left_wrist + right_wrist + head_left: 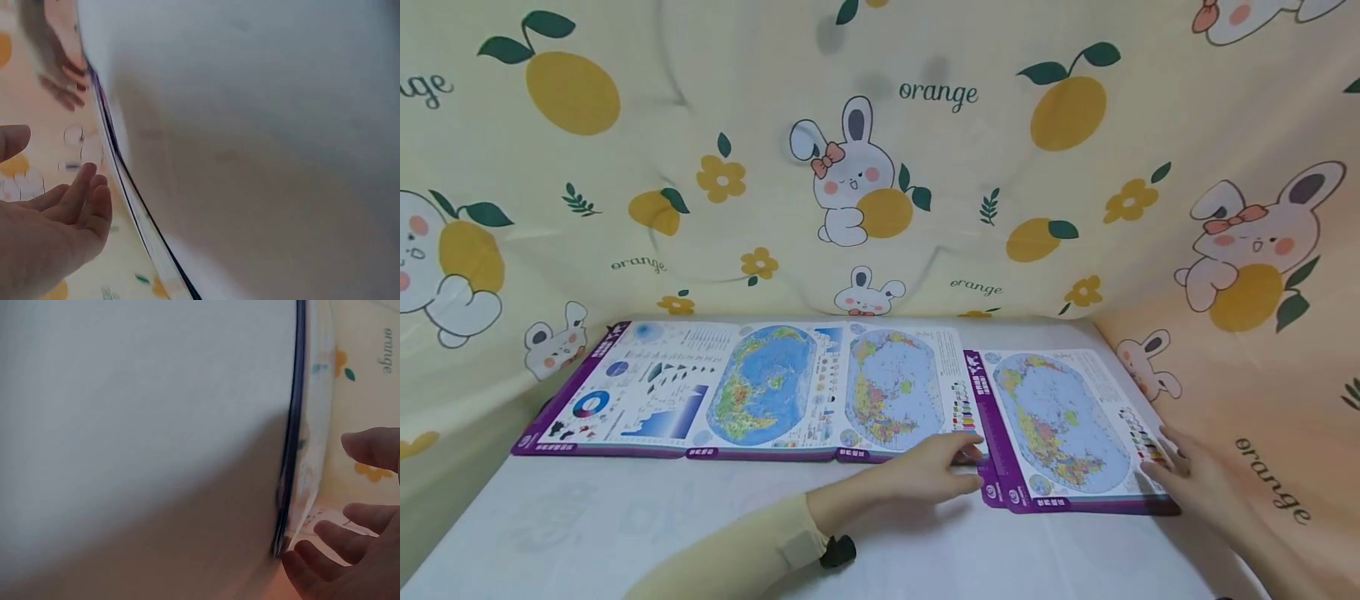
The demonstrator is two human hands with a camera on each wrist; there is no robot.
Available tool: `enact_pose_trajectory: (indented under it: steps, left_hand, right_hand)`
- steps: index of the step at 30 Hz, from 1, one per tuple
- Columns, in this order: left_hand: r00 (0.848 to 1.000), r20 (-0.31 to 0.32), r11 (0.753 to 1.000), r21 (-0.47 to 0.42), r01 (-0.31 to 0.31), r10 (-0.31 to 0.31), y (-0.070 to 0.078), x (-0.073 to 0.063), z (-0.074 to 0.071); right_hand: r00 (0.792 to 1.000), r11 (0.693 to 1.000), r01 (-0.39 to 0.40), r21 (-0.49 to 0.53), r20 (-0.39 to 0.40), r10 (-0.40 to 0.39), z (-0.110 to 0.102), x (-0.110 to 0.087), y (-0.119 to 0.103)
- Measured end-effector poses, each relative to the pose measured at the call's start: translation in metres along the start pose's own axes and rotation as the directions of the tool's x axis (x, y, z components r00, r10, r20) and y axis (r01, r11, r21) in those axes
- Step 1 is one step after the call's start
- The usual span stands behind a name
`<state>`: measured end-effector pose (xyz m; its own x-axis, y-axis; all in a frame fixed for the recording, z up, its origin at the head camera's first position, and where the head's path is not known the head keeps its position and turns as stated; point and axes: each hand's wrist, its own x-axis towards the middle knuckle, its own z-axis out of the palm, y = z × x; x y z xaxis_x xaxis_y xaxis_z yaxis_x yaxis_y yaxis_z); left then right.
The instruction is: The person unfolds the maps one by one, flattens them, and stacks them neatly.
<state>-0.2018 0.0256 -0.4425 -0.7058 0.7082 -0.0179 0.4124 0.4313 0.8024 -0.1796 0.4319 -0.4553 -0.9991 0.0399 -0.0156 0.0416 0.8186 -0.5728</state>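
Note:
On the white table lie purple-bordered world maps. The right map (pixel 1060 425) is uppermost on a small stack, with another purple edge showing beneath its left side. My left hand (pixel 928 469) hovers with thumb and fingers apart by that left edge, partly over the middle map (pixel 895 387). In the left wrist view the fingers of the left hand (pixel 69 212) are relaxed, with nothing between them. My right hand (pixel 1202 479) is at the right map's right edge, fingertips close to its lower corner. The right wrist view shows the right hand (pixel 350 544) with fingers loosely spread beside the edge.
Left of the middle map lie a blue relief map (pixel 763 383) and a chart panel (pixel 625 392), side by side in a row. Cloth printed with rabbits and oranges (pixel 880 167) rises behind and at both sides. The white tabletop (pixel 587 533) extends in front.

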Motion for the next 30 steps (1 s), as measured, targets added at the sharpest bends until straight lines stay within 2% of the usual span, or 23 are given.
enact_pose_trajectory:
  steps: [3, 7, 11, 14, 19, 22, 24, 26, 30]
  left_hand:
    - [0.997, 0.075, 0.994, 0.106, -0.033, 0.026, 0.004, 0.004, 0.009]
    - [0.988, 0.141, 0.963, 0.250, -0.097, 0.063, 0.010, 0.006, 0.015]
    - [0.985, 0.164, 0.955, 0.280, -0.096, 0.051, 0.015, 0.007, 0.019]
    - [0.987, 0.159, 0.969, 0.243, -0.033, -0.006, 0.019, 0.007, 0.021]
    - [0.986, 0.140, 0.991, 0.114, 0.075, -0.091, 0.024, 0.005, 0.022]
    - [0.986, 0.131, 0.993, -0.042, 0.109, -0.102, 0.026, 0.003, 0.023]
    - [0.985, 0.122, 0.974, -0.175, 0.144, -0.123, 0.028, 0.001, 0.023]
    - [0.984, 0.103, 0.939, -0.298, 0.170, -0.145, 0.030, -0.001, 0.024]
    - [0.983, 0.039, 0.878, -0.444, 0.180, -0.182, 0.037, -0.003, 0.024]
  right_hand:
    - [0.999, 0.999, -0.015, -0.047, 0.030, 0.017, -0.003, -0.004, 0.002]
    - [0.998, 0.993, -0.029, -0.115, 0.056, 0.036, -0.004, -0.009, 0.003]
    - [0.996, 0.995, -0.030, -0.094, 0.083, 0.038, -0.003, -0.012, 0.001]
    - [0.996, 0.995, -0.039, -0.093, 0.079, 0.046, -0.002, -0.014, -0.002]
    - [0.993, 0.989, -0.092, -0.119, 0.068, 0.100, 0.001, -0.015, -0.005]
    - [0.990, 0.986, -0.127, -0.111, 0.052, 0.134, 0.002, -0.016, -0.007]
    - [0.988, 0.985, -0.148, -0.084, 0.023, 0.150, 0.003, -0.018, -0.007]
    - [0.987, 0.986, -0.158, -0.047, -0.027, 0.157, 0.004, -0.019, -0.007]
    - [0.975, 0.994, -0.110, 0.012, -0.192, 0.111, 0.008, -0.023, -0.008]
